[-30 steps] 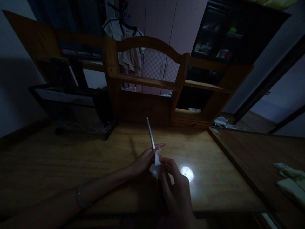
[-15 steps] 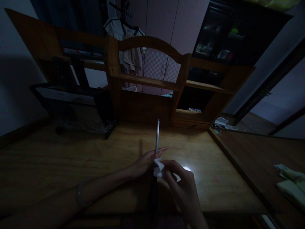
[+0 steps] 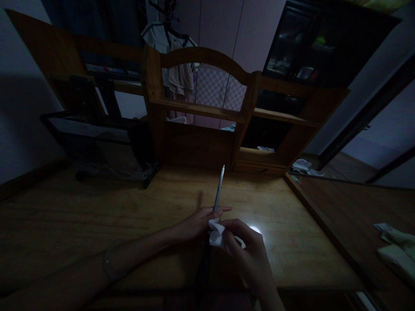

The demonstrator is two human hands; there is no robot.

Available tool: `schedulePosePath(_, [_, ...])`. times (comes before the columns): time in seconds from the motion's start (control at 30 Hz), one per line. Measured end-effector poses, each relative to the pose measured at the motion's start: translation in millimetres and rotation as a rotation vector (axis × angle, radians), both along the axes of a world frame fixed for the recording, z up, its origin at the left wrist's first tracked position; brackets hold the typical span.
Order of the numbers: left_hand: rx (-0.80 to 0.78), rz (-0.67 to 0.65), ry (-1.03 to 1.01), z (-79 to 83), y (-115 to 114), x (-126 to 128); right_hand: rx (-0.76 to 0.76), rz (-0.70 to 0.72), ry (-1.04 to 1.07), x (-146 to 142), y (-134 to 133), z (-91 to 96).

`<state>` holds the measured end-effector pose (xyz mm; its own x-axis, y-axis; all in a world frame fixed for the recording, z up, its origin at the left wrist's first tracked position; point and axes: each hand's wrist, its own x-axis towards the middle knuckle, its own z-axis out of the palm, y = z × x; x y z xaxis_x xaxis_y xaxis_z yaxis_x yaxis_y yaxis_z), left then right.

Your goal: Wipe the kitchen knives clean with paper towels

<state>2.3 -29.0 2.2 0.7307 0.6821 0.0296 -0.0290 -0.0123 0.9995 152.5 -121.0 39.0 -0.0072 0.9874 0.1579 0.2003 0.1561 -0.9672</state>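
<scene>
A slim, pale metal shaft point(image 3: 219, 188) rises from my left hand and leans a little right, its narrow tip pointing away from me. Its dark lower part point(image 3: 203, 263) runs down toward the table's near edge; its exact kind is unclear in the dim light. My left hand point(image 3: 202, 222) is closed around the shaft, with one finger stretched out to the right. Between the thumb and fingers of my right hand point(image 3: 248, 246) is a crumpled white tissue point(image 3: 215, 231), pressed against the shaft just below my left hand. The tissue partly hides the shaft there.
The wooden table point(image 3: 129, 211) carries a wooden shelf unit point(image 3: 197, 149) along its back. A black-framed stand point(image 3: 106, 147) is at the left. Right of the table's raised edge, pale cloth point(image 3: 397, 250) lies on a brown surface. Clothes point(image 3: 180, 80) hang behind.
The shaft's tip has swung right and slightly down, while its dark lower end has shifted left. Both hands stay at nearly the same place, with the tissue a little lower.
</scene>
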Motion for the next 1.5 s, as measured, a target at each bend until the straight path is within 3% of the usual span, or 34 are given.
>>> schedulePosePath(0.2, [-0.036, -0.012, -0.023, -14.1, 2.9, 2.9, 0.051, 0.005, -0.088, -3.0, -1.2, 0.4])
schedulePosePath(0.6, [-0.015, -0.013, 0.037, -23.9, 4.4, 6.1, 0.047, 0.032, -0.067, -9.4, 0.3, -4.5])
schedulePosePath(0.73, [0.043, -0.006, 0.021, -24.0, 6.1, 7.5, 0.043, 0.021, 0.019, -9.4, 1.2, -7.8])
schedulePosePath(0.87, [0.075, -0.002, 0.018, -19.9, 5.9, 8.0, 0.072, 0.0, -0.025, -7.3, -0.8, -11.4])
schedulePosePath(1.3, [-0.084, 0.042, -0.001, -19.1, 15.4, 5.2, 0.061, 0.016, -0.148, 3.3, 0.4, -8.7])
schedulePosePath(1.5, [-0.181, 0.067, -0.017, -23.1, 22.9, 4.2, 0.068, -0.042, -0.2, 10.1, -0.2, -11.5])
